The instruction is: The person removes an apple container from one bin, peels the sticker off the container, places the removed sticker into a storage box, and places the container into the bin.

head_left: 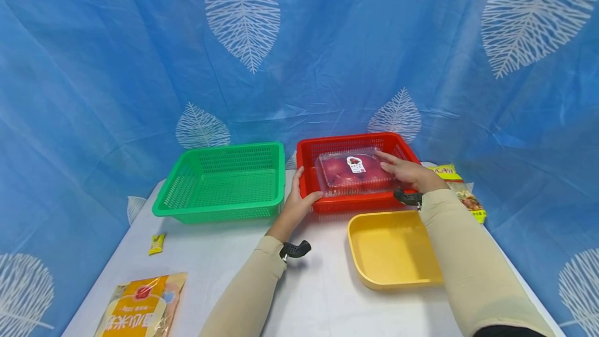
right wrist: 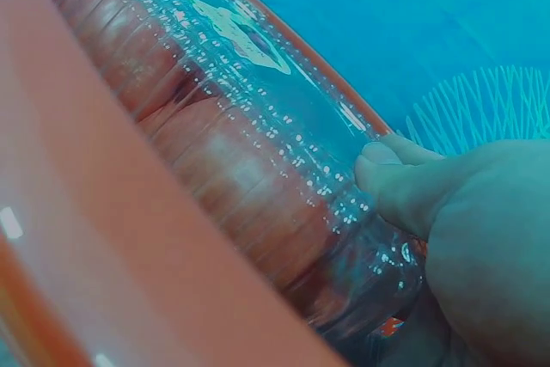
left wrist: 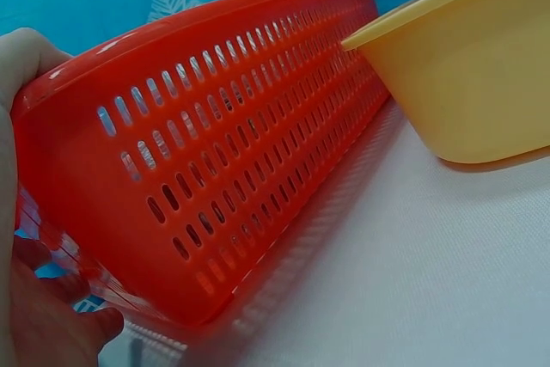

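Observation:
A clear plastic box of dark red round fruit [head_left: 337, 170], with a white label, lies inside the red basket [head_left: 355, 203]. My left hand [head_left: 294, 207] grips the basket's left end; in the left wrist view the thumb lies over the rim of the red basket [left wrist: 77, 169] and the fingers of the hand [left wrist: 51, 307] are low beside its outer wall. My right hand [head_left: 412, 173] holds the right end of the box. The right wrist view has the thumb of that hand [right wrist: 481, 212] against the edge of the clear box [right wrist: 249, 186]; its other fingers are partly hidden.
Left of the red basket stands a green basket [head_left: 224, 211]. A yellow tub [head_left: 393, 254] is in front, partly behind my right sleeve. A yellow packet [head_left: 468, 196] lies at the right, a small yellow sachet [head_left: 157, 244] and an orange-and-white bag [head_left: 138, 308] at the left.

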A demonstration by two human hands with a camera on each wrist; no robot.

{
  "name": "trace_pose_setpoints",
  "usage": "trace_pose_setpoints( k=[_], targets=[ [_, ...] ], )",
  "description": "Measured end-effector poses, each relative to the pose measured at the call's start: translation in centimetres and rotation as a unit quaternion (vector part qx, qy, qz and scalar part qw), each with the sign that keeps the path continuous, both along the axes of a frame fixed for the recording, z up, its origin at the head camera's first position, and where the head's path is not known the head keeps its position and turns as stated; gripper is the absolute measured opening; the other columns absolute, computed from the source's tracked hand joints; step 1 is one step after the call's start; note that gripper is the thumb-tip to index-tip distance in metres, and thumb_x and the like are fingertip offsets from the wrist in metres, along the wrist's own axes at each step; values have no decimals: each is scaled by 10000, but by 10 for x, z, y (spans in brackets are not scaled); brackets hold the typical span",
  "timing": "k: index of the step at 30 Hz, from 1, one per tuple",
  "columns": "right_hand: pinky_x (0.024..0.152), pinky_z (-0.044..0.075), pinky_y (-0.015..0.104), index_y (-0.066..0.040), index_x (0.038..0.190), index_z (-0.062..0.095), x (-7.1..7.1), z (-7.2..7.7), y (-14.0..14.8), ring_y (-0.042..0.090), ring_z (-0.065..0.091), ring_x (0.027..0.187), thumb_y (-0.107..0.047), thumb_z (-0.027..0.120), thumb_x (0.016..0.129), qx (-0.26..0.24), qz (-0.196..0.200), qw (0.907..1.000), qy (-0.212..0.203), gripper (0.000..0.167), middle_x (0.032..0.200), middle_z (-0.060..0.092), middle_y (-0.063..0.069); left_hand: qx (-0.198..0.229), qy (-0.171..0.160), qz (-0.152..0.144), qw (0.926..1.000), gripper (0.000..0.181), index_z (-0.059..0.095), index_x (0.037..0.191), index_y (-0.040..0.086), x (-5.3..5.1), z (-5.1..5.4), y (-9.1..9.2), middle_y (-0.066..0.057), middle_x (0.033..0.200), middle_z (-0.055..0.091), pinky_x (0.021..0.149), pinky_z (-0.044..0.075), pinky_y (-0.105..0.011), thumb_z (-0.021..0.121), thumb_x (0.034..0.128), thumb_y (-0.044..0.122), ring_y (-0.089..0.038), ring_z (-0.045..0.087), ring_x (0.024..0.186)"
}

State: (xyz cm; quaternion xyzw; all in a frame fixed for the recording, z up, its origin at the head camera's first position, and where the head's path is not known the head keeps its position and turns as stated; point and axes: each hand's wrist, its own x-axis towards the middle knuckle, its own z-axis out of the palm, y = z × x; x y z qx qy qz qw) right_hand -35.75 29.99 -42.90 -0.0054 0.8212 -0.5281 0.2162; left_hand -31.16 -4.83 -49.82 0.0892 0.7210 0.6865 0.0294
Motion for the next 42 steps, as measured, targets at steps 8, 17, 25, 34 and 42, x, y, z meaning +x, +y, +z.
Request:
trace_pose_setpoints(
  k=[8,17,25,34,42],
  targets=[
    [1009,518,526,-410,1693,108,-1,0,1,524,179,1478,-369,559,1102,268,37,9996,97,744,1688,116,274,74,36,-62,9999,958,178,1681,325,0,-1,-1,-183,1605,388,1013,510,-545,782,941,244,-390,420,1423],
    [979,541,513,-422,1688,133,-2,-1,0,522,196,1473,-371,572,1097,274,-116,9995,65,738,1688,132,266,71,-29,-4,10000,953,190,1672,354,0,-3,-1,-161,1596,406,1028,498,-548,786,935,262,-373,430,1419],
    [958,556,487,-372,1695,150,0,-1,0,513,257,1452,-312,552,1112,-60,-193,9998,35,710,1672,175,270,109,7,-44,9999,946,186,1669,382,2,-2,-1,-172,1584,417,1040,490,-538,776,942,251,-370,451,1404],
    [934,570,474,-369,1691,199,0,0,-2,491,348,1398,-303,536,1119,-504,-393,9979,-81,667,1646,237,264,150,13,-42,9999,956,183,1669,376,1,-1,-1,-159,1601,399,1032,497,-539,784,935,258,-367,427,1426],
    [914,577,492,-364,1683,256,0,1,-2,484,368,1377,-264,520,1126,-888,-748,9929,-264,624,1641,250,250,214,45,-98,9997,953,185,1677,343,0,-2,-1,-177,1629,360,1048,480,-548,779,938,244,-384,389,1460]
  ],
)
